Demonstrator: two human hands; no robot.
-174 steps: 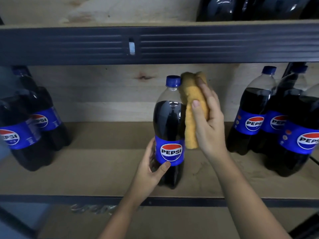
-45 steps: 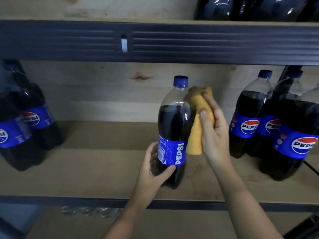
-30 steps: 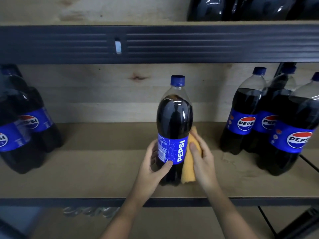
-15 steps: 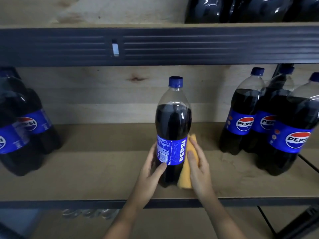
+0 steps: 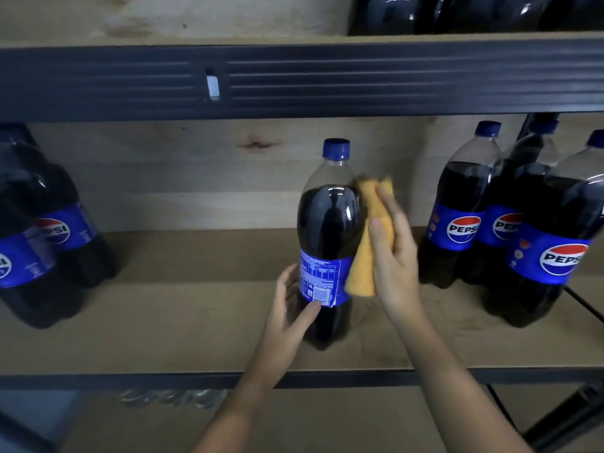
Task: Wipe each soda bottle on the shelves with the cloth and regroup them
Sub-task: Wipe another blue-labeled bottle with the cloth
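- Head view looks at a wooden shelf (image 5: 163, 322) with one bottle (image 5: 328, 223) standing upright in the middle, alone.
- Left hand (image 5: 291, 308) holds the bottle low down. Its fingers curl round the left side by the blue label, and the thumb presses on the front.
- Right hand (image 5: 390, 253) holds a yellow cloth (image 5: 366, 256) flat on the bottle's right side. Its fingers are closed over the cloth, from the bottle's shoulder down to the label.
- This hand looks a bit blurry, so I think it is rubbing.
- Back of the label faces us, with small print on it.
- Three more bottles (image 5: 464, 207) stand close together on the right, well apart from the middle one.
- Two bottles (image 5: 49, 230) stand at the left, also well apart.
- Dark bottles (image 5: 457, 11) sit on the shelf above, behind a dark rail (image 5: 359, 80).
- I think this is the wiping step for the middle bottle, and it is not back in a group yet.
- Next, the left hand may need to turn the bottle so the cloth can reach the other sides.
- Then the bottle needs a slide over to one group, kept upright so it does not tip.
- I cannot tell which bottles are clean.
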